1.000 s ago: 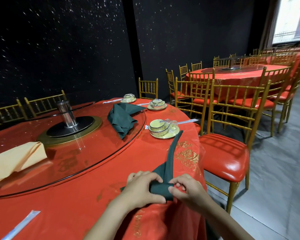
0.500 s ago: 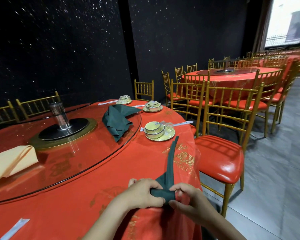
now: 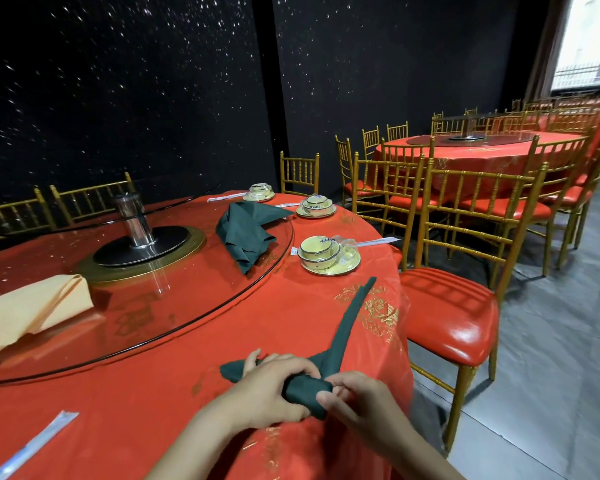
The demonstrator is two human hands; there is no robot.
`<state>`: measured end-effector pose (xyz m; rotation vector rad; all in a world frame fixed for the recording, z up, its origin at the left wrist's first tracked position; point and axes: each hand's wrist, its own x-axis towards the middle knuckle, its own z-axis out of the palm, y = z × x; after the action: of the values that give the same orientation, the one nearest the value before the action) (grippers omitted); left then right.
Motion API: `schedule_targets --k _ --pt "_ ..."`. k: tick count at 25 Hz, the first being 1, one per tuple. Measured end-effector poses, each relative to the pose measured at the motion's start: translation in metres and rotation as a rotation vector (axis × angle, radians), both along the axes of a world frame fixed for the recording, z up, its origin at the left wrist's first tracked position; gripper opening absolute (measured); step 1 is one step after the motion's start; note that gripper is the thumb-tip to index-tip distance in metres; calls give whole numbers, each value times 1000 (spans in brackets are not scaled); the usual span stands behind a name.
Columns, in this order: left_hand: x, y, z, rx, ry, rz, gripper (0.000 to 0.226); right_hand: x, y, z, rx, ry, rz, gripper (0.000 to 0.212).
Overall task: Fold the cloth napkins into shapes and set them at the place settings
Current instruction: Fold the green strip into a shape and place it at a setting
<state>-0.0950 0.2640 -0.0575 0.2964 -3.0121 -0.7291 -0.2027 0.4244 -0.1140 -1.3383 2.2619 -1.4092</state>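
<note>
Your left grip (image 3: 271,386) curls over the rolled end of the dark green cloth napkin (image 3: 345,327), and your right grip (image 3: 357,396) pinches the roll's near end, both at the edge of the red-clothed round desk (image 3: 136,410). Roll tightly and evenly, so that the long tail running away from your grips lies straight, pointing toward the yellow bowl-and-saucer setting (image 3: 319,251) beyond.

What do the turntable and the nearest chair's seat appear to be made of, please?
The turntable looks like clear glass: the red tablecloth shows through it. The nearest chair's seat seems glossy red vinyl or similar, judging by its shiny highlights.
</note>
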Motion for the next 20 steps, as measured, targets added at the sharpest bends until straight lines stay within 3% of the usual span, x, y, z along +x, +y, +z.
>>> schedule_targets --k 7,11,14,17,20 --pt "47 -36 12 80 -207 10 35 33 -27 3 125 46 279 34" --pt "43 -38 19 56 -284 3 42 49 -29 -2 88 266 102 67" --pt "33 -30 26 -1 -323 19 53 58 -30 -7 30 373 -36 57" --pt "32 -28 24 -18 -215 41 58 52 -34 -5 -19 281 -136 47" --pt "39 -28 15 -30 -11 79 41 40 -36 4 45 165 -146 46"
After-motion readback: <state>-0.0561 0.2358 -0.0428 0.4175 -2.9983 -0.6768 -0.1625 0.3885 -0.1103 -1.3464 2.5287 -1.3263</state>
